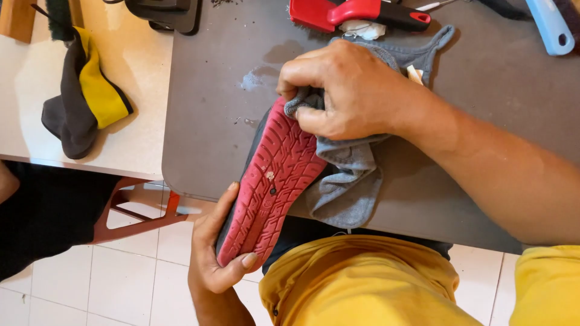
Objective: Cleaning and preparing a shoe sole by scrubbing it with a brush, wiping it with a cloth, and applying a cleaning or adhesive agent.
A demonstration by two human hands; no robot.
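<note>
Where the dark grey desk (223, 121) ends in a rounded corner above the white tiled floor (121, 278), a shoe (272, 181) juts out past the front edge, sole up, its toe over the desk and its heel hanging over the person's lap. The left hand (211, 253) cups the heel from below, thumb and fingers (248, 261) wrapped around the rim. The right hand (344, 90) has its fingers clenched on a bunched grey cloth (350, 181), pressing it against the toe end of the sole. The sole is pink-red rubber with ribbed, wavy tread and a few pale specks stuck in the grooves; the shoe's side looks dark, though little of it shows. The cloth is soft and fleecy, trailing over the desk edge and back toward a red and black brush (356, 13) at the far rim. A light blue handle (550, 24) lies near the far right corner. Left of the shoe the desk is bare apart from a wet smear. On the pale desk (139, 121) alongside rests a grey and yellow folded cloth (84, 96), well apart from both hands.
</note>
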